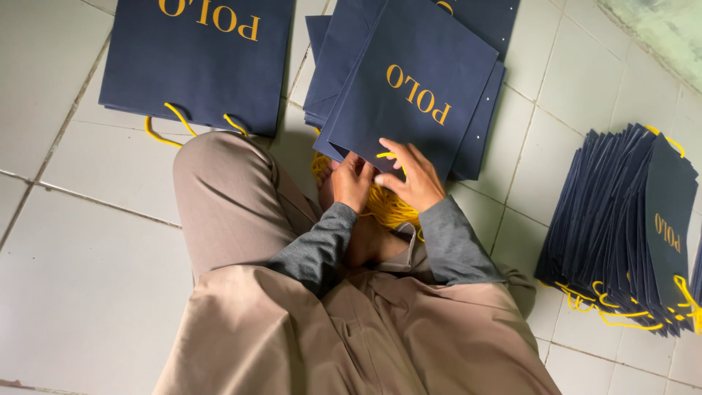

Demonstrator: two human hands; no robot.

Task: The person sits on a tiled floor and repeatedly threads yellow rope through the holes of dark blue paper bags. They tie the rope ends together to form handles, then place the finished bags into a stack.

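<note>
Two hands at near edge of top bag (409,95): left hand (353,181) closed, contents hidden; right hand (417,175) pinches yellow cord (385,155); cord bundle (387,208) beneath, within reach.

Two hands show, the left hand (353,181) and the right hand (413,178), close together over one bundle of yellow cord (387,207). Three lots of navy paper bags lie on the floor: one flat stack (417,80) right under and beyond the hands, several bags deep though the number cannot be told; one flat lot (197,58) far to the left of the left hand; and one dense row of upright bags (621,227) well to the right of the right hand, too many to count.
</note>
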